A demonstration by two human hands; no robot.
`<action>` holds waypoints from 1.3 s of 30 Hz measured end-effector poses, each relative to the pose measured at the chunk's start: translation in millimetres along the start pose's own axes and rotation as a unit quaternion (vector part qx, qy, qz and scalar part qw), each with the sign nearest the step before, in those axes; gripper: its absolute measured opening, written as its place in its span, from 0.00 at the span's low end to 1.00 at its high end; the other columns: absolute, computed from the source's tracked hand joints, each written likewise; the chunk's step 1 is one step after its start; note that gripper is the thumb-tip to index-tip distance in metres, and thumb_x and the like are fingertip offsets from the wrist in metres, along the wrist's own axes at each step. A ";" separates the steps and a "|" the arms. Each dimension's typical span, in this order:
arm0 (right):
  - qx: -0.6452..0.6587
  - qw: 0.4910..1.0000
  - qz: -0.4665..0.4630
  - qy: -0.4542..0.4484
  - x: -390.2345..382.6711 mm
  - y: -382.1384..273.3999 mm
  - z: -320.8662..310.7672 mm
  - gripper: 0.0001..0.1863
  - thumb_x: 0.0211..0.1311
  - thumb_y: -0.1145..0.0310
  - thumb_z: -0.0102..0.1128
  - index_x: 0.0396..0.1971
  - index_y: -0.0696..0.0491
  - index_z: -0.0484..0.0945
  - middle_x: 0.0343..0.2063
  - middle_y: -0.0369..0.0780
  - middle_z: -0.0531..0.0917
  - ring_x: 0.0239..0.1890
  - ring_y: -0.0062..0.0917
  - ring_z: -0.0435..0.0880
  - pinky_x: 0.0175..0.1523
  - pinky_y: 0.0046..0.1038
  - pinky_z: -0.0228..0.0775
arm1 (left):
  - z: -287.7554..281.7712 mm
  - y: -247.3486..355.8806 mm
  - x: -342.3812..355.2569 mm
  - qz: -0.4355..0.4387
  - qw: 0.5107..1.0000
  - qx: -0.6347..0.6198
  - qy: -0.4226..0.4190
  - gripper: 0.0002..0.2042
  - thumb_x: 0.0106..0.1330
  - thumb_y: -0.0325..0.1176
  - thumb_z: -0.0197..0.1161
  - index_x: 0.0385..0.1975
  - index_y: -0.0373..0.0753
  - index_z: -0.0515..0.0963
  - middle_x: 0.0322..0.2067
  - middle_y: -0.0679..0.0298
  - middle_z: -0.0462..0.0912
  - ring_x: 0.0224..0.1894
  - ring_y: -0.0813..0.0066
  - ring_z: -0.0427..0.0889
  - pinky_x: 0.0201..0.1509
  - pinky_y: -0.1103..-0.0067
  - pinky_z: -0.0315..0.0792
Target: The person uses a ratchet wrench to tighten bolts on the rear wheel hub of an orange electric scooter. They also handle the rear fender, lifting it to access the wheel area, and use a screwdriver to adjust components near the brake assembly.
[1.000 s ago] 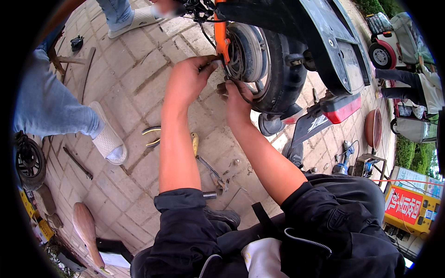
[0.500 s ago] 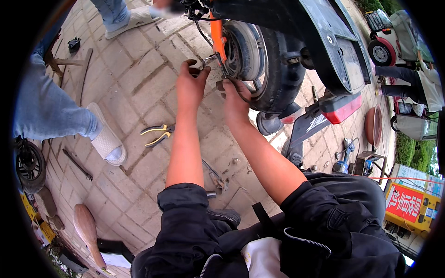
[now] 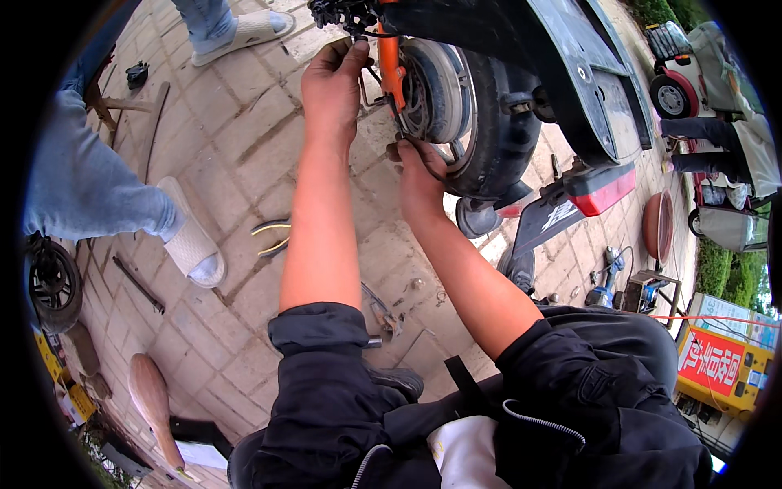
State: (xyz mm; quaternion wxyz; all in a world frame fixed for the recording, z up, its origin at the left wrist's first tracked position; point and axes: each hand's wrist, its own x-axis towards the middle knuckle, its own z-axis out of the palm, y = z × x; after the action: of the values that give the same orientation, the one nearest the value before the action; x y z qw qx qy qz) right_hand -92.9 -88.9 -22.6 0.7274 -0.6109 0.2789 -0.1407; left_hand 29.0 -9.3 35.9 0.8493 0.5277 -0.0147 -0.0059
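A scooter's wheel (image 3: 489, 122) stands before me beside an orange swingarm (image 3: 393, 73). My left hand (image 3: 332, 90) is raised by the upper part of the swingarm, under a cluster of dark parts (image 3: 338, 12). Its thumb and fingers are pressed together; what they pinch is hidden. A thin bent dark piece (image 3: 371, 99) shows just beside that hand. At the swingarm's lower end, near the wheel hub (image 3: 432, 90), my right hand (image 3: 419, 171) is closed around a thin black cable (image 3: 432, 159) that runs over its fingers.
Yellow-and-black pliers (image 3: 271, 236) lie on the paving left of my left forearm. Another person's leg (image 3: 98, 179) and slippered foot (image 3: 191, 236) are close on the left. A blue power tool (image 3: 603, 285) and a brown basin (image 3: 657, 224) are at right; a gourd-shaped object (image 3: 151, 399) lies lower left.
My left hand has moved up along the swingarm, from its lower end toward the dark parts above. My right hand stays at the lower end, nearly still. The pliers are now partly covered by my forearm.
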 end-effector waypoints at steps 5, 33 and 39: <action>-0.013 1.000 -0.002 0.011 2.2 2.0 -3.6 0.11 0.59 0.66 0.52 0.37 0.55 0.75 0.31 0.34 0.81 0.36 0.18 0.77 0.41 0.24 0.63 | -14.9 5.0 -38.8 0.061 0.980 0.158 -0.100 0.13 0.58 0.39 0.59 0.31 0.33 0.78 0.26 0.63 0.79 0.32 0.76 0.74 0.39 0.81 0.67; 0.022 0.998 -0.046 0.044 0.2 5.4 1.5 0.09 0.57 0.71 0.52 0.30 0.63 0.76 0.26 0.38 0.79 0.30 0.18 0.74 0.39 0.19 0.64 | -51.3 -39.6 -45.0 -0.341 0.902 0.187 -0.185 0.15 0.57 0.32 0.49 0.41 0.33 0.74 0.17 0.69 0.69 0.19 0.80 0.63 0.22 0.84 0.57; -0.012 0.999 -0.031 0.033 -1.3 3.7 -0.7 0.10 0.57 0.69 0.53 0.32 0.61 0.75 0.28 0.38 0.80 0.34 0.20 0.74 0.44 0.22 0.63 | -34.6 -39.5 -12.5 -0.344 0.936 -0.065 -0.047 0.10 0.57 0.30 0.47 0.36 0.36 0.71 0.15 0.72 0.58 0.16 0.82 0.53 0.18 0.83 0.49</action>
State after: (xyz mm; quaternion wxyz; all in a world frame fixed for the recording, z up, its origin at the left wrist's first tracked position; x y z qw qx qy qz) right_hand -94.9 -88.0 -25.9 0.7058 -0.6228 0.2857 -0.1801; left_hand 17.8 4.5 -15.1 0.8259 0.4436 0.1284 -0.3234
